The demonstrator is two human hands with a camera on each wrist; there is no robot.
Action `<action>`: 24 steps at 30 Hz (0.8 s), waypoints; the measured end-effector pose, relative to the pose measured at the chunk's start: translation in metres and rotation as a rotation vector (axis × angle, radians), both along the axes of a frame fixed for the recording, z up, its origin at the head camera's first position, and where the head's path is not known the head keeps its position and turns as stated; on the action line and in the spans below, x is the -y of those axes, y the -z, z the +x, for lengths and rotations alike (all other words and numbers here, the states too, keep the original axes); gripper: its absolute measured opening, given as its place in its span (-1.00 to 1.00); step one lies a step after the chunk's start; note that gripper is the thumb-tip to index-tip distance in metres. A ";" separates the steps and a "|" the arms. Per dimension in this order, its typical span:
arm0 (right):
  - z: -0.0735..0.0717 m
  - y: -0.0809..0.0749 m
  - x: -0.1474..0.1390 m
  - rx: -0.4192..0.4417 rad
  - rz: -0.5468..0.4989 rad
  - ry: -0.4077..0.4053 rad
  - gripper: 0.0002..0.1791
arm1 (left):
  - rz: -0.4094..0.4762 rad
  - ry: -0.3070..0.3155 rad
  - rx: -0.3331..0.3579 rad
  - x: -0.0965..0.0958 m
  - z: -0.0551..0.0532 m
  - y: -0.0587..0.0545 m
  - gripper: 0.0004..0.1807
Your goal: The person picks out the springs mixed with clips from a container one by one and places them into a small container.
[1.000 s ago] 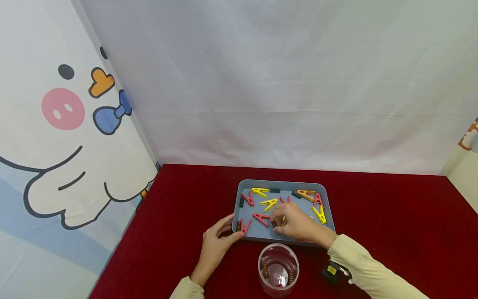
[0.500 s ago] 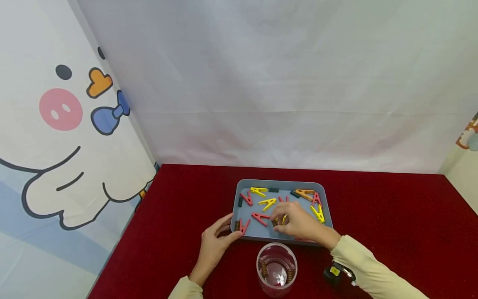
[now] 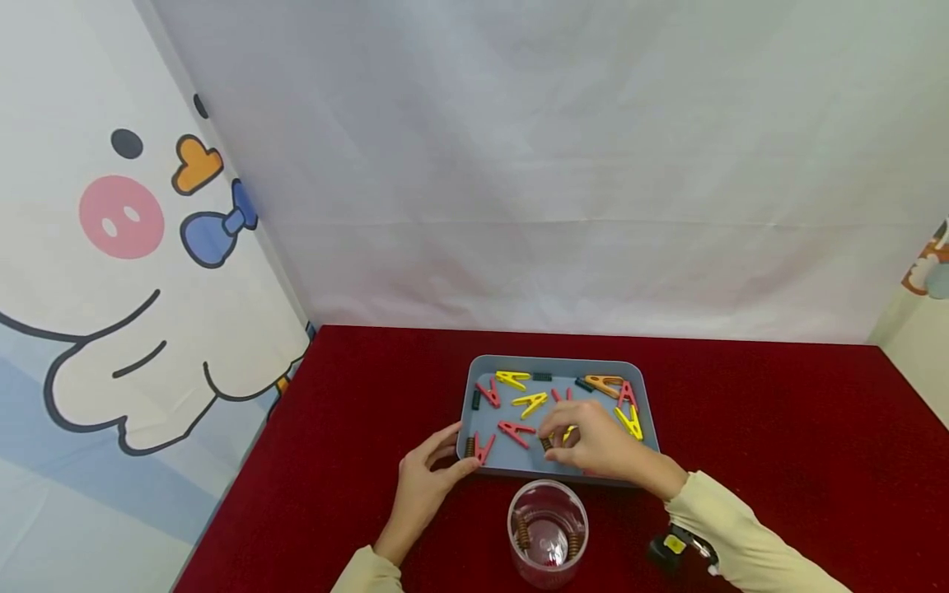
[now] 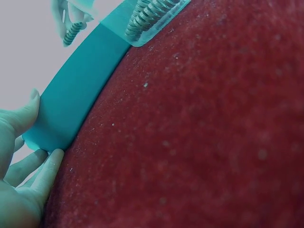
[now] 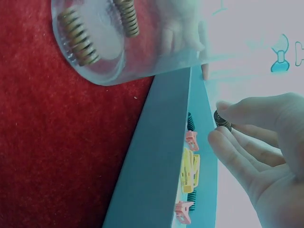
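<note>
My right hand [image 3: 589, 441] pinches a brown coil spring [image 3: 546, 444] between thumb and fingertips over the front half of a grey-blue tray [image 3: 559, 472]. The same spring [image 5: 222, 121] shows end-on in the right wrist view. My left hand [image 3: 428, 484] holds the tray's front left corner, thumb at the front wall and fingers round the side. Another brown spring [image 3: 469, 447] and a red clip [image 3: 483, 450] lie just inside that corner. In front of the tray stands a clear plastic cup [image 3: 547, 568] with brown springs [image 5: 78, 37] inside.
Scattered in the tray are red clips [image 3: 515, 432], yellow clips [image 3: 530, 404], an orange clip [image 3: 604, 384] and dark green springs [image 3: 542, 377]. A black device with a yellow label [image 3: 673, 544] is at my right wrist. Beneath everything lies a red cloth [image 3: 749, 412].
My right sleeve and wrist have shifted slightly to the right, the fingers still pinching the spring. My left hand, the tray and the cup keep their places.
</note>
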State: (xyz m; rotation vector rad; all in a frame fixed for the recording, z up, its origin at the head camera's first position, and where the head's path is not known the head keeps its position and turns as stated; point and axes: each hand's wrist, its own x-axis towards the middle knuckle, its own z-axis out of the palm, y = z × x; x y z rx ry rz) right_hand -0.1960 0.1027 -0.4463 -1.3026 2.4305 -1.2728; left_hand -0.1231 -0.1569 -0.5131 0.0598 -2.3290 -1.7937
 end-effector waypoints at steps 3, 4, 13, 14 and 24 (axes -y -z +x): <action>0.002 -0.003 -0.002 0.014 -0.005 0.008 -0.83 | 0.003 -0.003 0.014 0.000 0.000 -0.001 -0.38; 0.003 -0.004 -0.003 0.025 -0.007 0.008 -0.83 | 0.004 -0.002 0.018 0.000 0.001 -0.001 -0.37; 0.010 -0.012 -0.007 0.055 -0.035 -0.010 -0.83 | 0.008 0.023 0.042 -0.007 0.012 -0.034 -0.38; 0.011 -0.013 -0.008 0.055 -0.037 -0.013 -0.83 | 0.005 0.021 0.047 -0.007 0.013 -0.036 -0.38; 0.020 -0.022 -0.013 0.064 -0.079 -0.024 -0.82 | 0.014 0.016 0.051 -0.008 0.013 -0.037 -0.37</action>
